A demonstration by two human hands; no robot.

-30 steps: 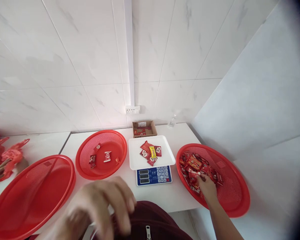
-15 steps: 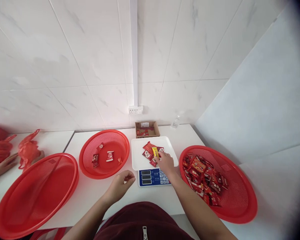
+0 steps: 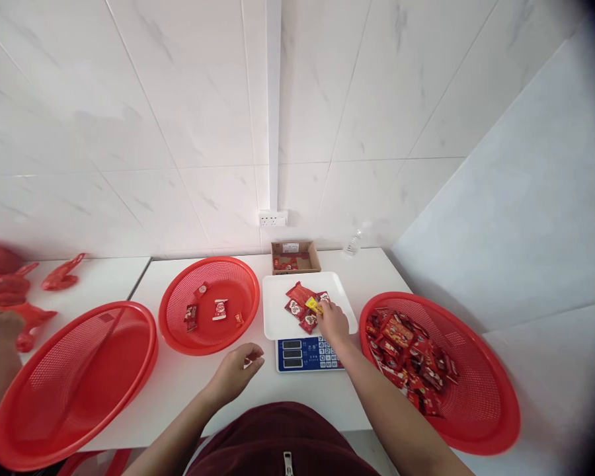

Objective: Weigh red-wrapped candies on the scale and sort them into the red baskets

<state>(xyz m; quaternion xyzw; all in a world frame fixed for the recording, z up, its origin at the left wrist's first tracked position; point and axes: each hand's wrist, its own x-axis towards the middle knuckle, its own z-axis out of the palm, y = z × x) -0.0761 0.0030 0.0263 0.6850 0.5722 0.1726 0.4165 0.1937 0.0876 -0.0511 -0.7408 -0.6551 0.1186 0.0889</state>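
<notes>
My right hand (image 3: 334, 322) is over the white tray (image 3: 274, 311) of a blue digital scale (image 3: 305, 354), its fingers closed on a small yellow candy packet (image 3: 312, 303). Under and beside that packet lie several red wrapped candies (image 3: 300, 292) on the tray. My left hand (image 3: 235, 371) hovers in front of the scale's left corner, fingers loosely curved and apart, with nothing in it. To the right, a red basket (image 3: 493, 403) holds a heap of red candy packets (image 3: 409, 354).
A round red basket (image 3: 168, 291) with several candies stands left of the scale, and another red basket (image 3: 74, 410) tilts nearer. Behind the tray are a cardboard box (image 3: 295, 270) and a clear bottle (image 3: 353, 243). At far left, another person's arm (image 3: 0, 357) reaches among red plastic bags (image 3: 62, 274).
The yellow packet has turned to a slant in my right hand. My left hand has shifted slightly. The other person's hands have moved, and the bag they were at looks different.
</notes>
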